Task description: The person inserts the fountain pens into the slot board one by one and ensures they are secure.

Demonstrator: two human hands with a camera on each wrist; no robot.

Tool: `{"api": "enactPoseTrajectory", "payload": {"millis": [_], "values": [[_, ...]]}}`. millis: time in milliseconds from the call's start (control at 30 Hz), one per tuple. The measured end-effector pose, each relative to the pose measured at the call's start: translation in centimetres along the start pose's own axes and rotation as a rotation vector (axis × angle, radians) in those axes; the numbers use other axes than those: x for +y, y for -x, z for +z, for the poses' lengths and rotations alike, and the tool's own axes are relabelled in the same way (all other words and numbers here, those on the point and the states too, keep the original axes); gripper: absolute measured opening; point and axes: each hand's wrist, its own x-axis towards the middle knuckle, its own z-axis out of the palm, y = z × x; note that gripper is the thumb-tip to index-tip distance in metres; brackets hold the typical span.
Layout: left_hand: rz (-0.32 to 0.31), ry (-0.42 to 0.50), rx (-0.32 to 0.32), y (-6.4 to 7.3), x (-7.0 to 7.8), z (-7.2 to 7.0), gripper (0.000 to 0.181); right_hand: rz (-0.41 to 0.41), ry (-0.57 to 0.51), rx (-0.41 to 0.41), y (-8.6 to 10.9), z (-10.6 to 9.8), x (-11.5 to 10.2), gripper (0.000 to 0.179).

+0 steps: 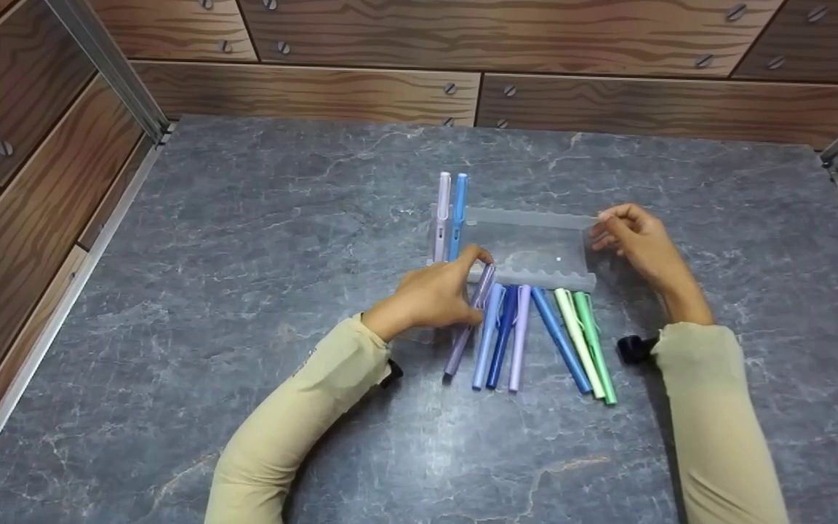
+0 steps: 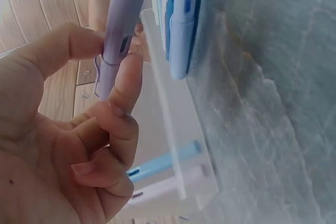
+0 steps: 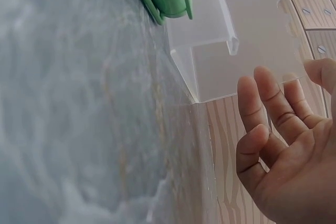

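Note:
My left hand [image 1: 433, 292] pinches a purple pen [image 2: 118, 30] between thumb and fingers, the pen slanting beside the row of loose pens. A clear plastic pen rack [image 1: 528, 244] with scalloped edges lies just beyond. Across its left end rest a pale lilac pen [image 1: 443, 211] and a light blue pen [image 1: 460, 211], side by side. At the rack's far right corner, my right hand [image 1: 641, 240] holds the edge between thumb and forefinger, the other fingers loosely bent. The right wrist view shows this right hand [image 3: 294, 145] near the clear rack wall [image 3: 215, 77].
In front of the rack lie a periwinkle pen [image 1: 488, 338], a dark blue pen [image 1: 503, 338], a lavender pen [image 1: 519, 338], a blue pen [image 1: 561, 342], a pale green pen [image 1: 579, 342] and a green pen [image 1: 596, 349]. Wood-patterned panels [image 1: 361, 94] border the grey marbled table [image 1: 281, 218].

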Motion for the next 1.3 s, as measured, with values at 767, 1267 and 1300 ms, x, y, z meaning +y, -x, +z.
{"api": "enactPoseTrajectory", "payload": {"millis": [767,1267,1300], "values": [[0.089,0.109,0.14,-0.6,0.7,-2.0,0.073,0.006,-0.044,-0.007,0.1,0.1,-0.1,0.009],[0.08,0.073,0.267,-1.1,1.1,-3.3,0.071,0.011,-0.03,0.0,0.0,0.0,0.0,0.009],[0.077,0.071,0.269,-1.2,1.1,-3.4,0.071,0.012,-0.032,0.001,0.0,0.0,0.0,0.009]]}}
